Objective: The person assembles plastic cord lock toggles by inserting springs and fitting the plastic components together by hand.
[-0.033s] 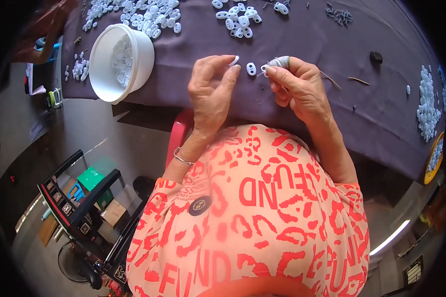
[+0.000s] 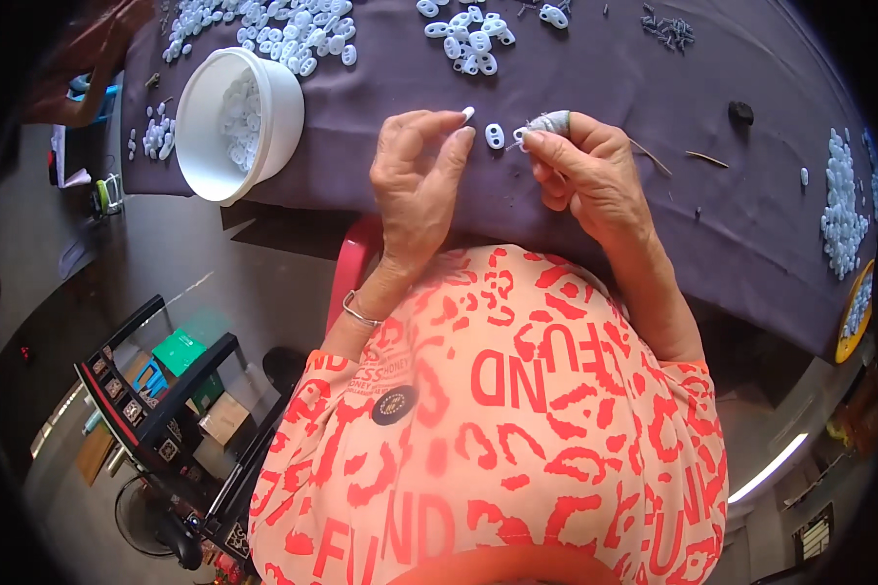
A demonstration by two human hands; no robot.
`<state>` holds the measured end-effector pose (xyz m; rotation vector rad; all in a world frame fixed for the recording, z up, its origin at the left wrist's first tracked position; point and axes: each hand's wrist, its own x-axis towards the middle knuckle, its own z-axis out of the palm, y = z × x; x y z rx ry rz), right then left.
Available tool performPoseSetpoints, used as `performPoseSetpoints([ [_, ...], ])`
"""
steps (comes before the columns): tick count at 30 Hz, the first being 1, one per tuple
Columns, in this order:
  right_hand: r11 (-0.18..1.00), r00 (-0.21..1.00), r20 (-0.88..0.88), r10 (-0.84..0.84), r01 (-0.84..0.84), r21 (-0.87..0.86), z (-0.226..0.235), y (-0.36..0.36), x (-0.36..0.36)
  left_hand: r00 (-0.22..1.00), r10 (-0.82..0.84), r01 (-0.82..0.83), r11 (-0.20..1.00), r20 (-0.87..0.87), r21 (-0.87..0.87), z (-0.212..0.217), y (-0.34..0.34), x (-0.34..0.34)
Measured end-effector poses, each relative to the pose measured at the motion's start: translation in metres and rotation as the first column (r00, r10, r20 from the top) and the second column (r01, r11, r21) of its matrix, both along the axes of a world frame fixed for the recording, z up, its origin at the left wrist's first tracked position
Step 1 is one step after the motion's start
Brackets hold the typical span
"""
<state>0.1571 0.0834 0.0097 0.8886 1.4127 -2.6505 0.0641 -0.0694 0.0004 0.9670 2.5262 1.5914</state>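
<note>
Fingers of the left hand [image 2: 421,175] are pinched on a small white piece [image 2: 468,113]; those of the right hand [image 2: 583,174] are closed on another small white part [image 2: 520,135], upper centre. A white oval link [image 2: 495,136] lies between them on the purple tabletop [image 2: 654,88]. Joining appears in hand; fine alignment is called for. White bowl [image 2: 278,102], upper left, is partly filled with similar pieces.

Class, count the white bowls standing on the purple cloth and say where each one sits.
1. The white bowl sits near the cloth's near edge, to the left of the left hand; it holds small white parts. None seems hidden.
</note>
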Motion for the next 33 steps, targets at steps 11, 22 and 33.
performPoseSetpoints([
  [11, 0.987, 0.999, -0.003, 0.04, -0.039, 0.157, 0.005, -0.004, 0.001, 0.645, -0.123, 0.061, 0.992, 0.754, 0.11, 0.03, 0.005, 0.01],
  [22, 0.956, 0.995, -0.006, 0.103, -0.097, 0.278, 0.008, -0.007, 0.002, 0.658, -0.089, 0.041, 0.996, 0.748, 0.083, 0.024, 0.005, 0.013],
  [33, 0.883, 0.987, 0.007, 0.161, -0.147, 0.445, 0.007, -0.01, 0.003, 0.672, -0.063, 0.026, 0.998, 0.738, 0.061, 0.022, 0.0, 0.021],
])
